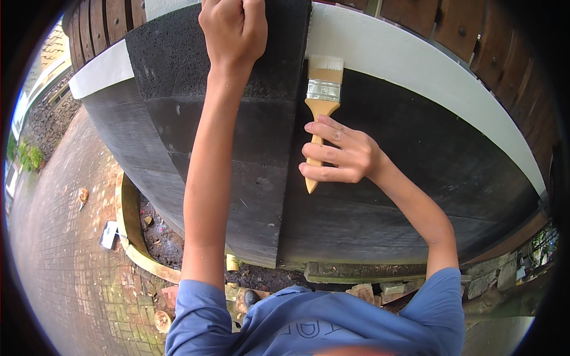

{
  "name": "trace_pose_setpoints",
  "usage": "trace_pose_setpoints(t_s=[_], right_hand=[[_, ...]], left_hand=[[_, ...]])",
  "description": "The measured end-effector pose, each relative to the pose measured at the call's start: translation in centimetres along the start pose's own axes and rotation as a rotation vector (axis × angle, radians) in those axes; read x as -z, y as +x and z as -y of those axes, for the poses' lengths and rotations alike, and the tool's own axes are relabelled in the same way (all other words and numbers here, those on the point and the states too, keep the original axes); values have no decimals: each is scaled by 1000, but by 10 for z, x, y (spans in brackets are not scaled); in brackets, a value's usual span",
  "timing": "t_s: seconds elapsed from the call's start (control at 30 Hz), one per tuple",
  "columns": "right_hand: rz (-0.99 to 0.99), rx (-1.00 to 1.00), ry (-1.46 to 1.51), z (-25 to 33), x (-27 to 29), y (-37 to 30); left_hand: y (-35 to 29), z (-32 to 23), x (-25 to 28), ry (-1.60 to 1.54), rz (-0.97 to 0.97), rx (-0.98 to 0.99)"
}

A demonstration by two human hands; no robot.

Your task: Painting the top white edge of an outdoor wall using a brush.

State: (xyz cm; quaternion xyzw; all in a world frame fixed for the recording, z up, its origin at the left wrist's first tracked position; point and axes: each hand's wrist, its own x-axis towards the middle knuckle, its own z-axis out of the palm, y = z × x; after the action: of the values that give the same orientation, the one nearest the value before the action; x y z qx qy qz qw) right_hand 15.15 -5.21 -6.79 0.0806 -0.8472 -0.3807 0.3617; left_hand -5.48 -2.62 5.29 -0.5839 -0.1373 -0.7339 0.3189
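My right hand (344, 151) is closed round the wooden handle of a flat paintbrush (321, 108). The brush points upward, its metal band and pale-tipped bristles lying over the lower edge of a white painted strip (380, 44). Below that strip spreads a black wall (392, 136). My left arm reaches up in front of a dark, rough pillar (172, 59). At the top edge of the picture my left hand (236, 32) is closed near the pillar's upper part; its fingertips are cut off, so what it grips is hidden.
Brown wooden slats (463, 26) run above the white strip. Down left, a curved yellowish kerb (133, 249) borders a patch of soil (155, 231). A brick-paved ground (65, 255) lies beyond it, with a white-and-blue object (109, 235) on it. Broken bricks and stones (362, 292) line the wall's foot.
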Motion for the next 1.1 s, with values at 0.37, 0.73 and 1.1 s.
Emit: trace_pose_setpoints(t_s=[0.37,0.73,1.1], right_hand=[[-38,-8,-17,0,22,14],[-36,16,-2,-8,-3,9],[-3,29,33,-3,-3,3]], left_hand=[[1,-2,-2,5,-17,-9],[0,0,-1,-7,17,13],[0,2,1,22,18,-3]])
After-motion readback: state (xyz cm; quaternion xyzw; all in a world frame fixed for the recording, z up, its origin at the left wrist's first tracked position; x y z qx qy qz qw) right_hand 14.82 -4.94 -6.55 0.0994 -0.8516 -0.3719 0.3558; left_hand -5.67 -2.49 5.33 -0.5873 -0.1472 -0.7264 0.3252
